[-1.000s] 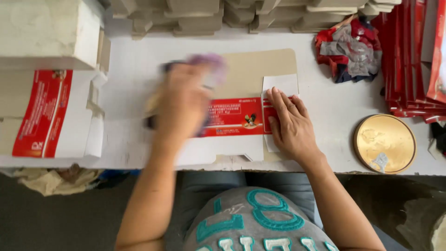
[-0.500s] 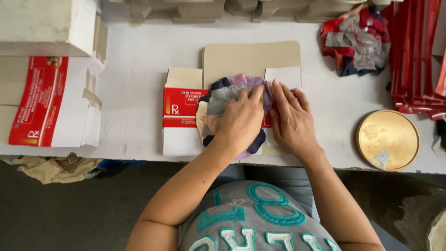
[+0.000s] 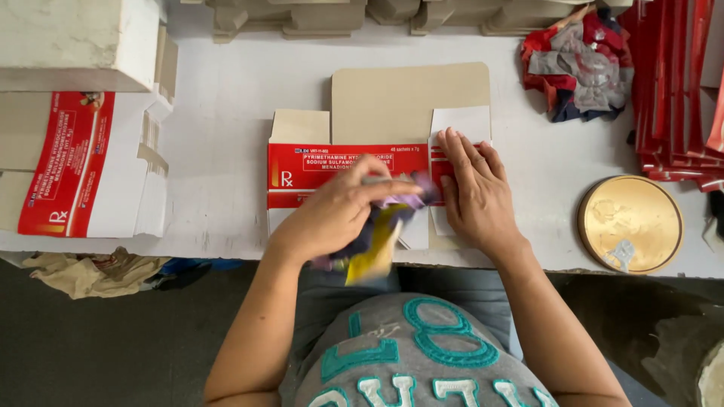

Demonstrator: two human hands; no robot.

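Both hands work the flattened red carton (image 3: 343, 169): left hand (image 3: 339, 211) fingers clamped on a rag (image 3: 377, 241), right hand (image 3: 475, 192) fingers spread flat, pinning its flap.

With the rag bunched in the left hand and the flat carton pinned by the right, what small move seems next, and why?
Probably another rag stroke across the flat carton: left hand grips it at the near edge, right hand pins the carton.

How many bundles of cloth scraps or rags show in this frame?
3: a multicoloured rag gripped in the left hand, a red and grey pile at the table's far right, and beige cloth below its left edge. More may be hidden.
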